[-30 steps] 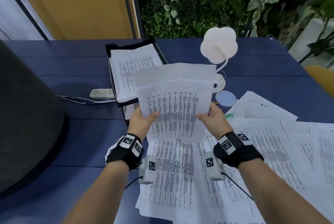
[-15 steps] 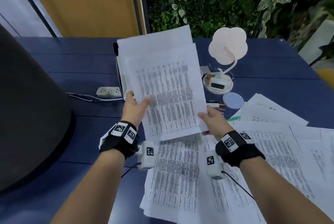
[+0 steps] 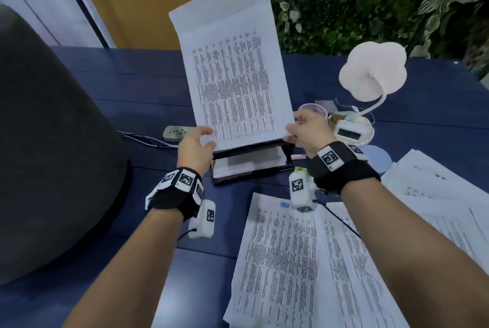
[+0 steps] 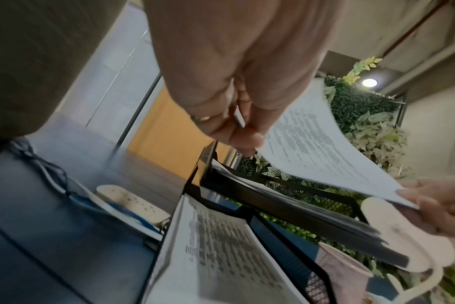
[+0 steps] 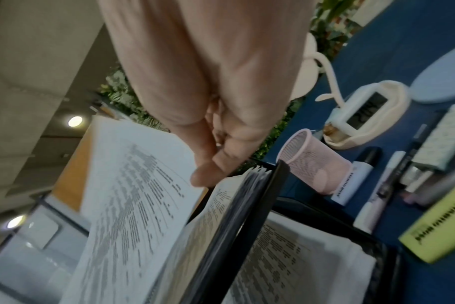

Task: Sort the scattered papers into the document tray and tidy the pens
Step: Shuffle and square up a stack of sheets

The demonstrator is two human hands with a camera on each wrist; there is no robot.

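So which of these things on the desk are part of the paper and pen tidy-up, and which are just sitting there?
Part of the job:
held sheets
document tray
scattered papers
pink mesh cup
pens
yellow highlighter

Just lying about:
power strip
white desk lamp
round blue disc

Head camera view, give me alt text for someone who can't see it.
Both hands, left hand and right hand, hold a sheaf of printed papers by its lower corners above a black document tray on a blue table. More papers lie scattered nearer the person.
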